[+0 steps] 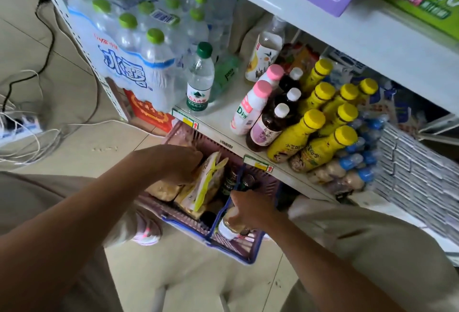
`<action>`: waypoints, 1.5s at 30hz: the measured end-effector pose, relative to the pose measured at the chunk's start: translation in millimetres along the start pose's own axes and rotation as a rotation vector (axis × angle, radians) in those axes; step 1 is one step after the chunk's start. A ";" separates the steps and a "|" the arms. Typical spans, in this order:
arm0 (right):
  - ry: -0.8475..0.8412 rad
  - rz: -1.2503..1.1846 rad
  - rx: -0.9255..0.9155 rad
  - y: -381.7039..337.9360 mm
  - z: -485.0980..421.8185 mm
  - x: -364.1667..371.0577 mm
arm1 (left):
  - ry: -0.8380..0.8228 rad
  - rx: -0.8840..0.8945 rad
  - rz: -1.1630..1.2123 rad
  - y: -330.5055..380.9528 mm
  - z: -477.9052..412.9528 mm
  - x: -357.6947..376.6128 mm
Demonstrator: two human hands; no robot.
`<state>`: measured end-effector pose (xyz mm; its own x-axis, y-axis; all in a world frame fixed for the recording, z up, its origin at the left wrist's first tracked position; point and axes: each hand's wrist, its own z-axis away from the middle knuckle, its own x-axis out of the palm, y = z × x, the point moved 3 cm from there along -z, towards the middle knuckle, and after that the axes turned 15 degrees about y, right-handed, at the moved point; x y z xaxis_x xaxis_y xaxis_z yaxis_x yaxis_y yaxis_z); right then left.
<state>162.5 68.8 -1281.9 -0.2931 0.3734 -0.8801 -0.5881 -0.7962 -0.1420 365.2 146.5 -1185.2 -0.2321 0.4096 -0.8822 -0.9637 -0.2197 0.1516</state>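
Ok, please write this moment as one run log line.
left hand holds snack packet | right hand grips bottle | both inside shopping basket | floor, beside drinks shelf

Purple basket [250, 249] is matt lattice plastic, snack packets [208, 187] inside it glossy crinkled film, bottle [227, 228] at its near end clear and glossy, far yellow bottles [293, 137] shiny smooth plastic, water pack [129, 68] clear shrink film, shelf [218, 118] smooth white painted metal, floor [74, 93] smooth tile.
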 end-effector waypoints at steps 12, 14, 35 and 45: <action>-0.173 -0.014 0.056 6.5 1.3 55.5 | -0.031 0.067 -0.034 7.7 -6.7 12.7; -0.211 0.018 0.037 4.8 1.0 56.2 | -0.035 0.071 -0.032 8.7 -5.2 13.8; 0.713 -0.443 0.073 -14.5 -33.2 -247.0 | 0.947 -0.091 0.622 -35.8 -2.4 -97.8; 0.825 -0.590 0.392 14.1 -128.3 -320.6 | 0.927 -0.101 0.503 -51.9 -22.8 -105.1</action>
<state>344.9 -123.2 -1059.8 0.6252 0.0957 -0.7746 -0.7126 -0.3347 -0.6166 442.6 94.7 -1110.6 -0.3690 -0.5752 -0.7301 -0.7597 -0.2659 0.5935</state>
